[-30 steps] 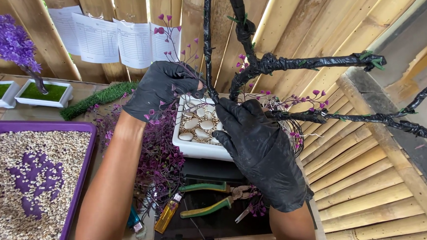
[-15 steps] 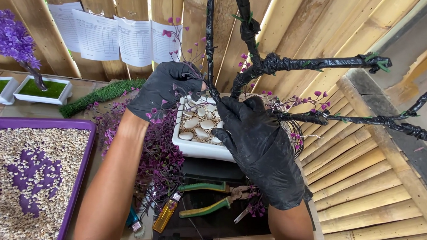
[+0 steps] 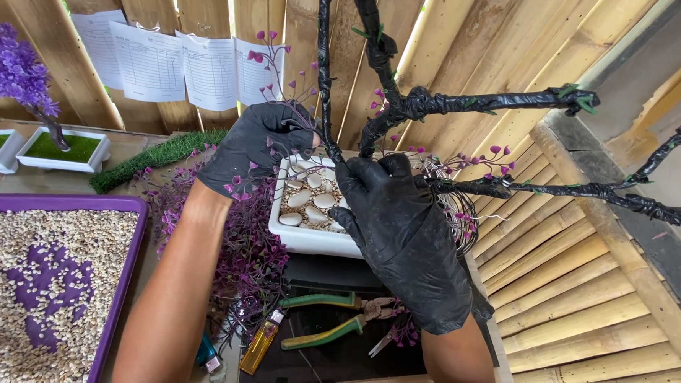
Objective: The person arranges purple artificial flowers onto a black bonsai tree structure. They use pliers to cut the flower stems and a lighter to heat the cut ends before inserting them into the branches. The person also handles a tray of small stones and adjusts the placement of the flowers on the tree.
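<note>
left hand [image 3: 258, 146] pinching purple sprig [image 3: 273, 66] left of upright black trunk [image 3: 324, 76] | right hand [image 3: 404, 232] gripping trunk base above white pot [image 3: 300, 232]

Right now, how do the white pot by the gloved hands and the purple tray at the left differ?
The white pot is small, rectangular and holds pale smooth stones; the purple tray is far larger and holds fine gravel with purple bits. The pot has black-wrapped branches rising from it; nothing stands in the tray. Both sit on the workbench.
</note>
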